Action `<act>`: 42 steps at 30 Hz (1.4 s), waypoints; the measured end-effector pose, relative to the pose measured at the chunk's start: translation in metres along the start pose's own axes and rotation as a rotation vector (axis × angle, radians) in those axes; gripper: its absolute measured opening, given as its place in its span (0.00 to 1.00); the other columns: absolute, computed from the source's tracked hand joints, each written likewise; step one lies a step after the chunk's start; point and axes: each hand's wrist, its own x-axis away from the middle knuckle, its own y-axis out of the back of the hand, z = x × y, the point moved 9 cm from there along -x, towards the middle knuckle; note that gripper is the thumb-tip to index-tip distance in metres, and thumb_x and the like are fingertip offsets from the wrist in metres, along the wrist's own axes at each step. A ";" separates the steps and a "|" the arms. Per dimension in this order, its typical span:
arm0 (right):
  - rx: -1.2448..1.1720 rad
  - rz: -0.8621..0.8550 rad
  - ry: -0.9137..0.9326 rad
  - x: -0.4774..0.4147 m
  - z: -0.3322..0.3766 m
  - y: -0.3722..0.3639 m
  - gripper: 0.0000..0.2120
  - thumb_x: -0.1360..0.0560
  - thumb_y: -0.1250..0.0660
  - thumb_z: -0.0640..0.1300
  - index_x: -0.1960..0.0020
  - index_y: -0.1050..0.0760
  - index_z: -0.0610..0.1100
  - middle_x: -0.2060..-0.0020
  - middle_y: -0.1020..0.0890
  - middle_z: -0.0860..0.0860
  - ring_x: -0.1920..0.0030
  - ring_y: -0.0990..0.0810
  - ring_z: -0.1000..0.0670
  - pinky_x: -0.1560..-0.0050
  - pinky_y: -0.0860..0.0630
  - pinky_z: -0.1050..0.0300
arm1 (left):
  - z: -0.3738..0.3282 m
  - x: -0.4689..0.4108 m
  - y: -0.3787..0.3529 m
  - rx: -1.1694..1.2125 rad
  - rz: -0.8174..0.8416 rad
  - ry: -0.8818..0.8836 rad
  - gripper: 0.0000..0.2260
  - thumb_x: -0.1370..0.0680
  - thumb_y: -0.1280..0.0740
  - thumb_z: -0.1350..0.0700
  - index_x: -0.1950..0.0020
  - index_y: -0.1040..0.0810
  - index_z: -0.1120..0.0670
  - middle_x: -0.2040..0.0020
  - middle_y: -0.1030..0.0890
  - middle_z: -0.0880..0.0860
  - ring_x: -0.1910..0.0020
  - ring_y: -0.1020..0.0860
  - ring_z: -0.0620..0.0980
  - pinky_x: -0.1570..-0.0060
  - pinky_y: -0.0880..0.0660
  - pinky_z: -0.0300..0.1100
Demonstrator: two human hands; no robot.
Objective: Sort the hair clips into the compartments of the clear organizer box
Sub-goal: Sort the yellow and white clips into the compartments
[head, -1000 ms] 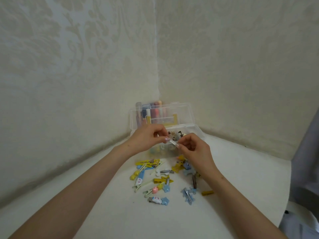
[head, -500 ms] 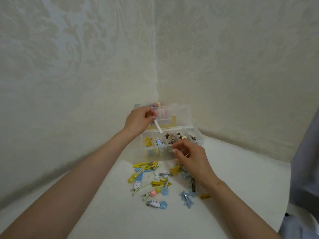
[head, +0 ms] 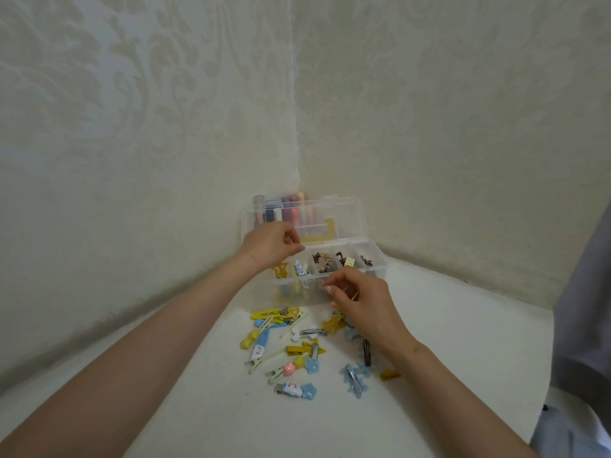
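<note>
Hair clips (head: 298,349) scattered under right hand (head: 361,304), organizer box (head: 380,270) just beyond

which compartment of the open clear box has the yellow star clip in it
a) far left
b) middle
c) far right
a: the yellow star clip lies in the far-left compartment of the clear organizer box, right by the left hand. The middle compartment holds brown flower clips and the far-right one holds dark brown clips.
</note>
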 end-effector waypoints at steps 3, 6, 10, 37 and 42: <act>0.024 0.012 0.008 0.001 0.000 -0.002 0.05 0.26 0.33 0.41 0.56 0.22 0.50 0.66 0.22 0.57 0.66 0.24 0.56 0.63 0.26 0.64 | -0.002 0.016 0.018 0.034 -0.059 -0.033 0.07 0.27 0.31 0.50 0.53 0.21 0.51 0.59 0.21 0.47 0.56 0.24 0.46 0.52 0.27 0.44; 0.103 0.058 0.041 0.003 0.005 -0.009 0.05 0.25 0.34 0.40 0.53 0.22 0.49 0.65 0.22 0.57 0.67 0.27 0.59 0.64 0.30 0.68 | -0.002 0.039 0.029 0.086 -0.084 -0.084 0.05 0.27 0.31 0.52 0.55 0.21 0.51 0.62 0.23 0.45 0.60 0.25 0.46 0.53 0.26 0.45; 0.374 0.199 0.165 0.000 0.023 -0.030 0.09 0.24 0.36 0.43 0.46 0.22 0.50 0.62 0.22 0.56 0.63 0.28 0.59 0.58 0.29 0.61 | 0.010 0.070 0.031 0.135 -0.068 -0.093 0.03 0.27 0.30 0.53 0.59 0.23 0.47 0.66 0.24 0.42 0.63 0.26 0.46 0.55 0.26 0.46; 0.704 0.345 0.109 -0.001 0.021 -0.056 0.11 0.27 0.34 0.53 0.48 0.24 0.49 0.52 0.19 0.50 0.48 0.23 0.49 0.58 0.36 0.58 | 0.023 0.125 -0.029 0.175 0.156 -0.065 0.04 0.27 0.31 0.49 0.55 0.24 0.45 0.62 0.21 0.43 0.61 0.24 0.41 0.61 0.30 0.33; 0.587 0.406 0.035 -0.002 0.017 -0.056 0.11 0.29 0.31 0.55 0.52 0.22 0.50 0.63 0.24 0.55 0.58 0.27 0.53 0.66 0.37 0.61 | 0.028 0.122 -0.014 0.060 0.046 -0.060 0.05 0.25 0.34 0.50 0.51 0.27 0.46 0.63 0.24 0.40 0.64 0.27 0.40 0.63 0.33 0.33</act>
